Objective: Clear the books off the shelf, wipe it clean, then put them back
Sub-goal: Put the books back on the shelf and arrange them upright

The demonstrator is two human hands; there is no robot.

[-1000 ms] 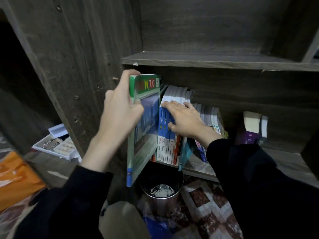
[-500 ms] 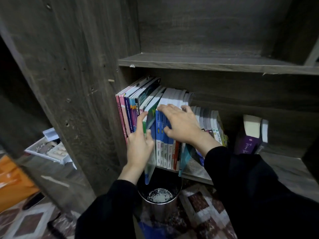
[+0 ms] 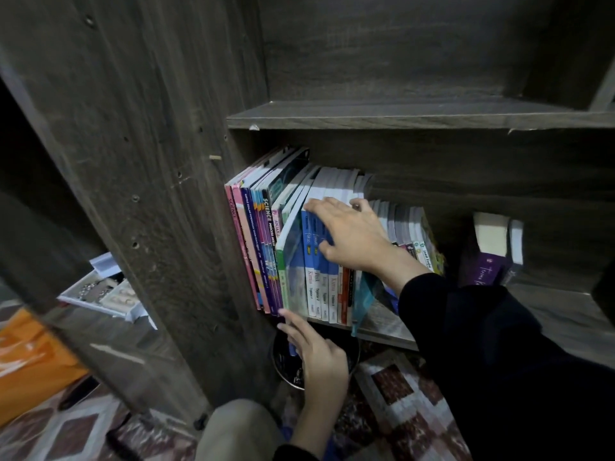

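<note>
Seemingly touching its lower end with straight fingers, the left hand (image 3: 321,357) sits just below the green-spined book (image 3: 289,271), upright on the shelf (image 3: 382,328), while the right hand (image 3: 352,237) lies spread on the blue books (image 3: 314,257) beside it.

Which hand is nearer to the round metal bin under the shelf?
Left. The left hand is directly over the bin; the right hand rests higher, on the blue books.
</note>
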